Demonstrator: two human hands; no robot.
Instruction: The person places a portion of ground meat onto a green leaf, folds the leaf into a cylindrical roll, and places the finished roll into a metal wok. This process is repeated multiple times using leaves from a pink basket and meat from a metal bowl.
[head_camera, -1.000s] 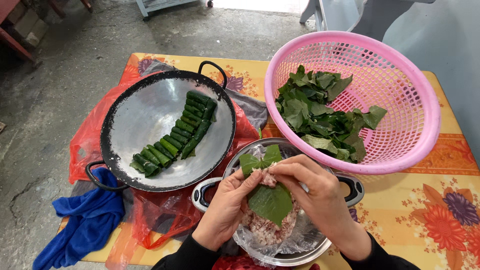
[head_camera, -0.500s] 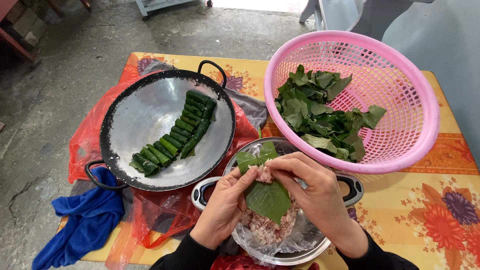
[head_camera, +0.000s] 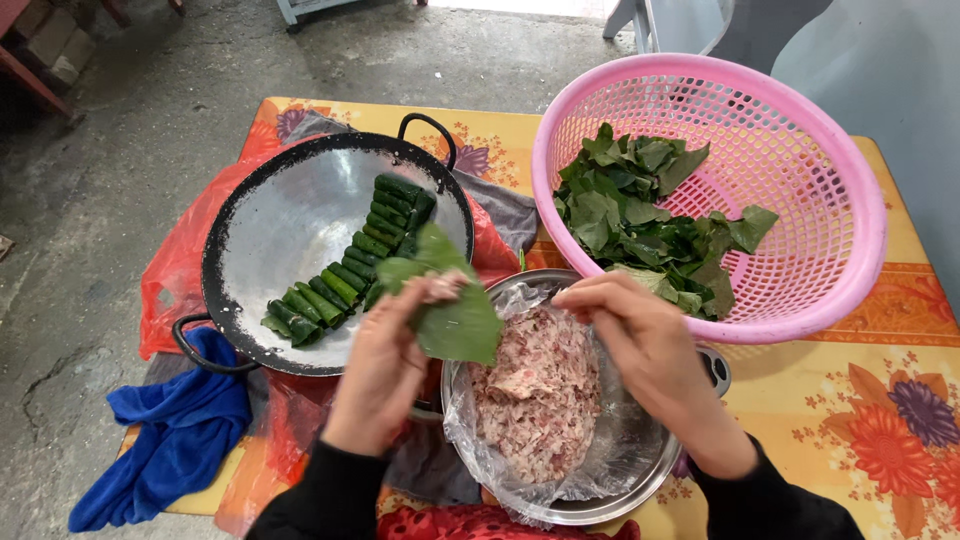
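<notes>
Here, left hand (head_camera: 385, 365) pinches a green leaf (head_camera: 455, 315); right hand (head_camera: 640, 345) hovers loosely curled, empty.

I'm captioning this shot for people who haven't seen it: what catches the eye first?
The pink basket of green leaves at upper right stands out most. At centre, the left hand holds a leaf with a bit of filling beside a bowl of minced meat. Left, a pan holds a row of rolls.

Green leaf (head_camera: 455, 325); pink basket (head_camera: 800, 150); pinkish minced meat (head_camera: 540, 385); blue cloth (head_camera: 170, 450); yellow, flower-patterned tablecloth (head_camera: 880, 430).
</notes>
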